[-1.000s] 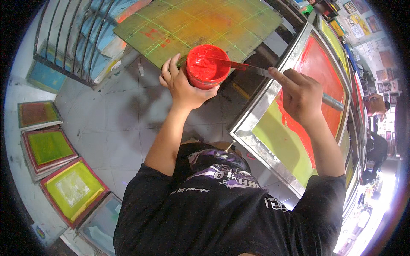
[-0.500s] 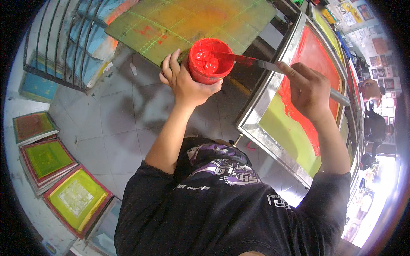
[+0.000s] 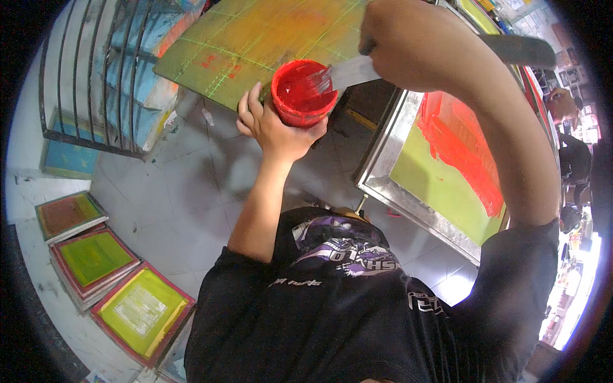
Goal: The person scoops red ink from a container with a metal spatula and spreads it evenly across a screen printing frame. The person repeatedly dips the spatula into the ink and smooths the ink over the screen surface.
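Seen from above, a person in a black printed T-shirt [image 3: 345,306] stands over a grey tiled floor [image 3: 185,185]. Ahead lies a large yellow-green board [image 3: 255,45] marked with a faint grid and orange stains. To the right, a metal-framed printing screen [image 3: 447,172] has a lime-green mesh with a broad smear of red ink across its upper part. At lower left, three smaller framed screens [image 3: 96,258] in orange, green and yellow lie side by side on the floor, below a dark metal rack [image 3: 102,70] holding blue panels. The left hand [image 3: 278,127] is wrapped around the underside of a small round red ink tub [image 3: 303,92], held up between the board and the big screen; its inside and rim are coated in glossy red ink. The right hand [image 3: 415,45] is clenched around the handle of a flat metal spatula [image 3: 348,71], whose blade dips into the tub's ink
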Action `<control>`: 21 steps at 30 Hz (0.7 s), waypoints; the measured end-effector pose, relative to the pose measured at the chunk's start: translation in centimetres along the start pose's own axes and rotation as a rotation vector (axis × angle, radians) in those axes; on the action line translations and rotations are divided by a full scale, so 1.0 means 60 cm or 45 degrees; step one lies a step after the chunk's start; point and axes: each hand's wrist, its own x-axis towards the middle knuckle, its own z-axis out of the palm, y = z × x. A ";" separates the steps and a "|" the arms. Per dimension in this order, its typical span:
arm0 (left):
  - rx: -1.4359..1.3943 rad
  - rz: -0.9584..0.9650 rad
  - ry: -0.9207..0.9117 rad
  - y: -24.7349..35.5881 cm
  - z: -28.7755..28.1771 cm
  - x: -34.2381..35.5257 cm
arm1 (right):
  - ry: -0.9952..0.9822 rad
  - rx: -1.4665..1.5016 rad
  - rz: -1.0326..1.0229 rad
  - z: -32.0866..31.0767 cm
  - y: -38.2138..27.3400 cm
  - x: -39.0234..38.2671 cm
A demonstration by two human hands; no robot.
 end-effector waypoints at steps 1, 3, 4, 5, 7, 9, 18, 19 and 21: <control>-0.007 0.004 0.003 0.000 -0.001 0.000 | -0.003 -0.060 0.002 -0.004 -0.011 0.000; -0.025 0.011 0.010 -0.001 -0.003 -0.001 | 0.165 -0.065 -0.130 0.014 -0.008 0.004; -0.023 0.026 0.020 -0.003 -0.002 -0.002 | 0.202 -0.066 -0.179 0.015 -0.008 0.004; -0.022 0.041 0.031 -0.006 0.001 -0.003 | 0.141 -0.060 -0.200 0.004 -0.017 0.005; -0.003 0.066 0.045 -0.011 0.006 -0.006 | 0.092 -0.079 -0.295 -0.009 -0.025 0.007; 0.025 0.099 0.049 -0.015 0.010 -0.008 | 0.201 -0.151 -0.464 -0.001 -0.015 -0.002; 0.043 -0.021 -0.014 0.006 -0.004 -0.004 | 0.316 -0.096 -0.160 0.070 0.045 0.033; 0.022 -0.014 0.003 0.006 -0.003 -0.002 | 0.249 -0.167 -0.176 0.068 0.052 0.034; -0.013 -0.001 0.037 0.004 -0.001 -0.001 | 0.183 0.061 0.017 0.069 0.063 0.023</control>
